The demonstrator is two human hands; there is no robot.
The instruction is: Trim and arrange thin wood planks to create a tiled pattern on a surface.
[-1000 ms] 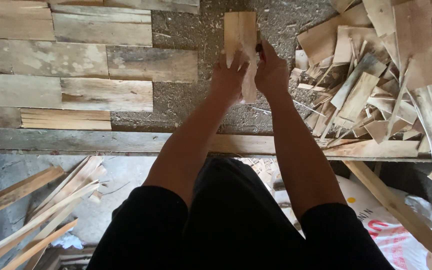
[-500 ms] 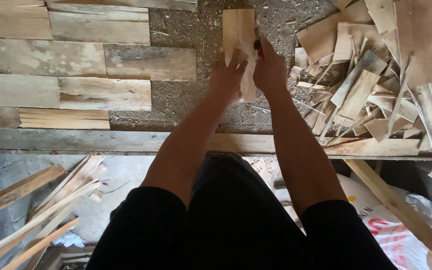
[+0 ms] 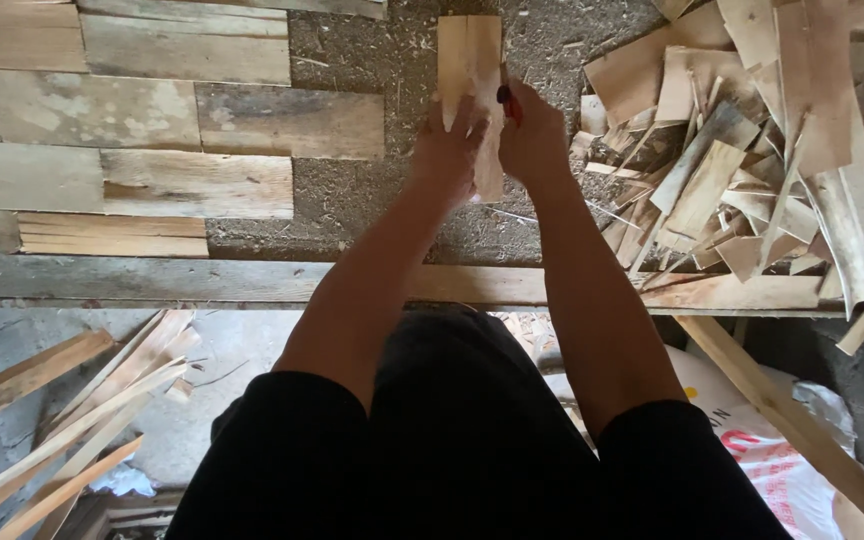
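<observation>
Wood piece: pale flat slat, held upright over the sawdust-strewn middle of the worktop, toward its far edge.
Left hand: wrapped around the slat's lower part.
Right hand: closed on a red-handled tool against the slat's right edge; blade hidden.
Doing it well: probably best with a firm low grip, fingers clear of the tool's path, strokes along the grain.
Surroundings: offcut heap at right edge, flat boards at left.

head view | worn on the person's head | aimed steeply down past the arms | workbench seen close | no second view
</observation>
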